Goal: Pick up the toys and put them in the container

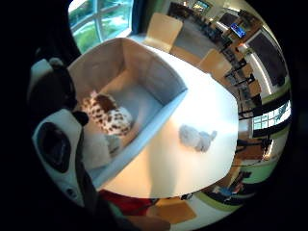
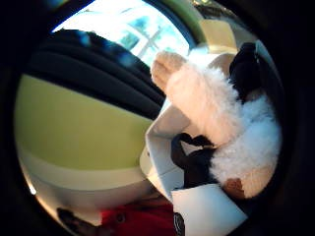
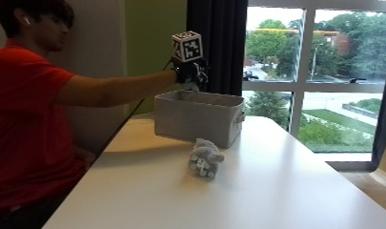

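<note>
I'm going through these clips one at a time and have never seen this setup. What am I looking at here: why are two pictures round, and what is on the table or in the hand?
There is no robot. A person at a white table wears a black glove on the right hand, with two small cameras on the palm; those give the round pictures. The third comes from a camera beside the table.

The hand is above a grey fabric container and holds a black and white plush toy, seen close up in the thumb side view. Inside the container lies a brown-spotted plush toy. A grey plush toy lies on the table in front of the container, not yet picked up.
</note>
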